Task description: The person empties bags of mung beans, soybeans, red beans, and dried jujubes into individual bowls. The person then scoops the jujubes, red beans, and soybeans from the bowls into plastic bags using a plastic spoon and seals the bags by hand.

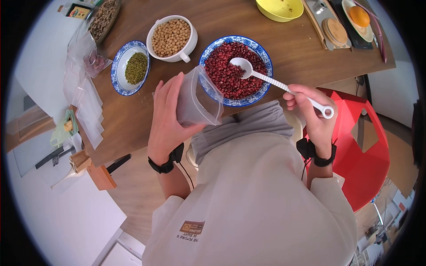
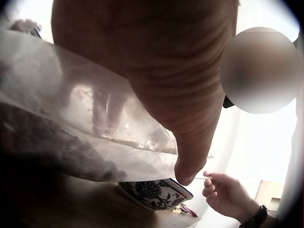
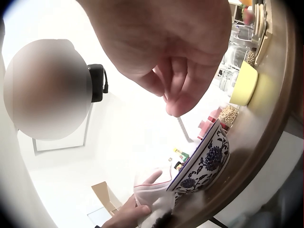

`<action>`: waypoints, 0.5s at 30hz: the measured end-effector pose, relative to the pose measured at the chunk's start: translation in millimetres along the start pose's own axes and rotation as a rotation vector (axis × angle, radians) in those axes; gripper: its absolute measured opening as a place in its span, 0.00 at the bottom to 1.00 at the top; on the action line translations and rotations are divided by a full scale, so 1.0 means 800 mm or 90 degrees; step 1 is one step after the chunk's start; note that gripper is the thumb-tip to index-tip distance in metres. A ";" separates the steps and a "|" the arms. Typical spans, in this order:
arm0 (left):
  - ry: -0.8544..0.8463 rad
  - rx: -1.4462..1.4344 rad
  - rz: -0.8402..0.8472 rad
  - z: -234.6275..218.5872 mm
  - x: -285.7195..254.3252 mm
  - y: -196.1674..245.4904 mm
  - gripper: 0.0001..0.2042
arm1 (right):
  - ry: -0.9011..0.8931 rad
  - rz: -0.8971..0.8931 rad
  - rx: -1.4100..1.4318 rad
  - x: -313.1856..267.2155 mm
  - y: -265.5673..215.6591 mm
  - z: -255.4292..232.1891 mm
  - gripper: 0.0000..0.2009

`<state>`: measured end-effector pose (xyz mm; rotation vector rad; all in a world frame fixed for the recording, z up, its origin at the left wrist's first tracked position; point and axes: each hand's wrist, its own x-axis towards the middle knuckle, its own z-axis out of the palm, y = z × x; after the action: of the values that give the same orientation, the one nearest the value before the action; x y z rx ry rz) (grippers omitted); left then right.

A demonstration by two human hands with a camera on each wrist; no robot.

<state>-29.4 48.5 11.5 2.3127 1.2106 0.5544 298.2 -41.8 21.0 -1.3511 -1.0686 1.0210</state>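
My left hand [image 1: 165, 119] holds a clear plastic zip bag [image 1: 191, 99] between thumb and fingers, its mouth spread beside the bowl. In the left wrist view, reddish pieces show through the lower part of the bag [image 2: 57, 142]. With my right hand [image 1: 318, 119] I grip a white spoon [image 1: 277, 83] by its long ribbed handle. The spoon's scoop lies among dark red beans [image 1: 222, 66], with some beans in it. They fill a blue-and-white bowl [image 1: 269, 75] at the near table edge, just right of the bag.
Chickpeas [image 1: 171, 37] fill a white handled cup behind the bag. Green beans [image 1: 136, 67] lie in a small blue-rimmed dish to the left. Further plastic bags [image 1: 82, 97] lie on the left edge. A yellow bowl [image 1: 280, 11] stands behind; a red chair [image 1: 355, 150] is at right.
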 end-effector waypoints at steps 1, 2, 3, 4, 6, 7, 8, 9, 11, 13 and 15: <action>0.000 0.000 0.000 0.000 0.000 0.000 0.57 | 0.000 0.000 0.000 0.000 0.000 0.000 0.10; 0.000 -0.009 -0.004 0.000 0.000 0.000 0.57 | 0.024 0.014 0.031 -0.001 0.000 0.001 0.11; 0.001 -0.018 -0.009 0.000 0.000 0.000 0.57 | 0.049 0.027 0.061 -0.001 -0.001 0.002 0.11; 0.001 -0.018 -0.010 -0.001 0.000 0.000 0.57 | 0.048 0.027 0.061 -0.003 -0.001 0.003 0.11; 0.000 -0.011 -0.007 -0.001 0.000 0.000 0.57 | 0.029 0.011 0.108 -0.007 -0.003 0.004 0.11; 0.000 -0.011 -0.006 -0.001 0.000 0.001 0.57 | 0.029 0.011 0.108 -0.009 -0.005 0.006 0.11; -0.002 -0.011 -0.005 -0.001 0.000 0.001 0.57 | -0.020 -0.001 0.112 -0.011 -0.007 0.010 0.11; -0.004 -0.012 -0.002 -0.001 0.001 0.002 0.57 | -0.069 -0.013 0.115 -0.012 -0.010 0.015 0.11; -0.005 -0.012 0.000 -0.001 0.001 0.000 0.57 | -0.147 -0.069 0.067 -0.012 -0.015 0.028 0.10; -0.006 -0.011 0.000 -0.001 0.000 0.000 0.57 | -0.193 -0.122 0.014 -0.009 -0.019 0.040 0.10; -0.008 0.007 -0.002 -0.001 0.000 0.000 0.57 | -0.286 -0.309 -0.112 -0.005 -0.024 0.047 0.10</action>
<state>-30.2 48.5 12.2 2.3201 1.2136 0.5331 259.6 -37.1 38.7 -0.9350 -1.7567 0.8922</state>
